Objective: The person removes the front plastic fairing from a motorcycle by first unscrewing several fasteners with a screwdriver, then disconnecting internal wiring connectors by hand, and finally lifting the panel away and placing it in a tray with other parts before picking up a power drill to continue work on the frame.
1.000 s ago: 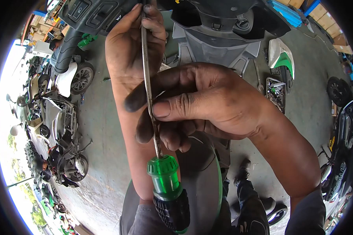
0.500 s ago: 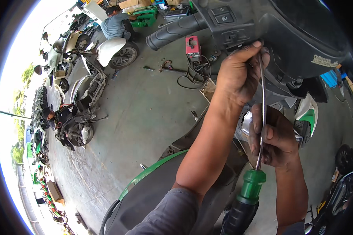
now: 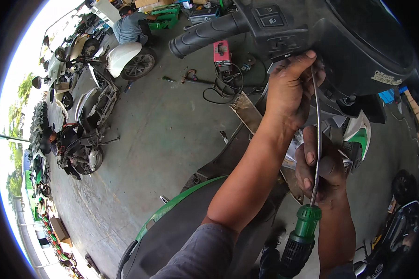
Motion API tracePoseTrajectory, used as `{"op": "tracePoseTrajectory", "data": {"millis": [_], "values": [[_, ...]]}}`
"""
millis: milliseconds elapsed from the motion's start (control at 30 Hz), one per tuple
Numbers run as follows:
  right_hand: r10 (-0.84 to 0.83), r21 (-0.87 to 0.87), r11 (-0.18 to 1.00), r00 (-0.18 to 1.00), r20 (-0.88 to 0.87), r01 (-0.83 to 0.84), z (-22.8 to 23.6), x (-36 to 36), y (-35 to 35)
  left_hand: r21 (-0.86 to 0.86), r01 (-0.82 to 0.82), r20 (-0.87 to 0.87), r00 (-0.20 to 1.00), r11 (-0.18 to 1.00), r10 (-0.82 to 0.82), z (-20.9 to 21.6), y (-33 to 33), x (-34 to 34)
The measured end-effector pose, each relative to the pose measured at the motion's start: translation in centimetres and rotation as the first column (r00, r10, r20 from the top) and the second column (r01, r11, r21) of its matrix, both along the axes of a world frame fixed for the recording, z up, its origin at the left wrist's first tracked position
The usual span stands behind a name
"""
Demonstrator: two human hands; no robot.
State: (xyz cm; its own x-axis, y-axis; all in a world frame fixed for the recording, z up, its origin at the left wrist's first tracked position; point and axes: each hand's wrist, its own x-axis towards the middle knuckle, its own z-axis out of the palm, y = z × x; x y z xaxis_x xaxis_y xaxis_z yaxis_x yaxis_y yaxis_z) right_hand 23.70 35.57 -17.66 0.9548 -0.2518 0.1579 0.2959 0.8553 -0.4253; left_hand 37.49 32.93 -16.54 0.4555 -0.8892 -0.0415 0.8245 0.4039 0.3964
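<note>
A long screwdriver with a green and black handle runs upright on the right, its thin metal shaft pointing up at a scooter's black handlebar cover. Low on that shaft my right hand has its smudged fingers curled around it, just above the handle. At the upper end my left hand is closed about the shaft, thumb raised beside the switch housing. The tip and most of the left fingertips are hidden. To the left of the housing juts the ribbed black handgrip.
Beneath my arms lies the dark scooter seat with green trim. A pink-red box with a coiled cable sits on the floor. Partly stripped motorcycles stand at left; a co-worker crouches behind them near green crates.
The view has shifted slightly, so the floor items appear further left. The screwdriver leans a little differently, its handle lower in view. Both hands keep their hold.
</note>
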Motion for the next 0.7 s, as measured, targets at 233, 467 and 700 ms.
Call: {"op": "tracePoseTrajectory", "data": {"millis": [233,467,700], "values": [[-0.065,0.027,0.997,0.993,-0.103,0.068,1.2,-1.5,0.1,-0.035,-0.021,0.017,1.000,0.999,0.021,-0.1,-0.5,-0.3],[-0.186,-0.077,0.982,0.948,-0.257,0.172,0.1,-2.1,1.2,-0.076,-0.077,0.042,0.996,0.994,0.080,-0.4,-0.9,-0.2],[-0.376,0.066,0.901,0.847,-0.375,0.429,-1.6,-4.9,5.3,0.146,-0.198,0.077,0.979,0.969,0.189,-2.3,-2.1,-1.7]]}}
